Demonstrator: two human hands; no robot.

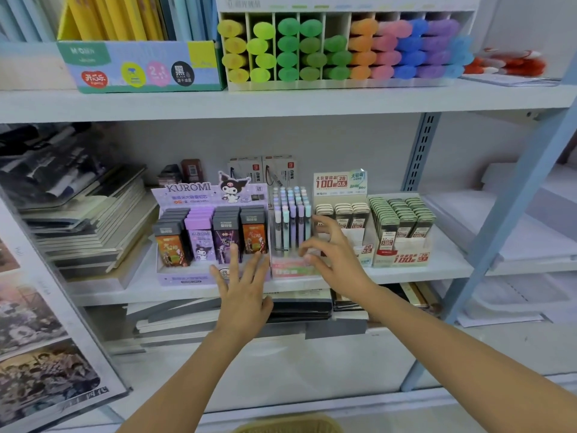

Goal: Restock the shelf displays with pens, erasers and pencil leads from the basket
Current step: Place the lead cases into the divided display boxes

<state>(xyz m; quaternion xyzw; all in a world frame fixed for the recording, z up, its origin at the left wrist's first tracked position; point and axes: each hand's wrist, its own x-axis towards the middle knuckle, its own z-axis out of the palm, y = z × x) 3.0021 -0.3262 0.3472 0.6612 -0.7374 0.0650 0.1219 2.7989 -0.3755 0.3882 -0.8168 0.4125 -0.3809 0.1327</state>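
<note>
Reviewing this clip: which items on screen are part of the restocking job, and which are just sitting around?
Job: Kuromi lead display, pastel pen display, beige lead cases, green lead cases, woven basket, left hand, right hand, both empty.
Lying about: highlighter rack, stacked notebooks, box of yellow folders.

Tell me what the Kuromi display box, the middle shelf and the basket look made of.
Kuromi display box: printed cardboard, slightly glossy, with a die-cut header. Middle shelf: probably white painted metal, smooth, matte, beside a slotted upright. Basket: tan, seemingly woven; too blurred to be sure.
</note>
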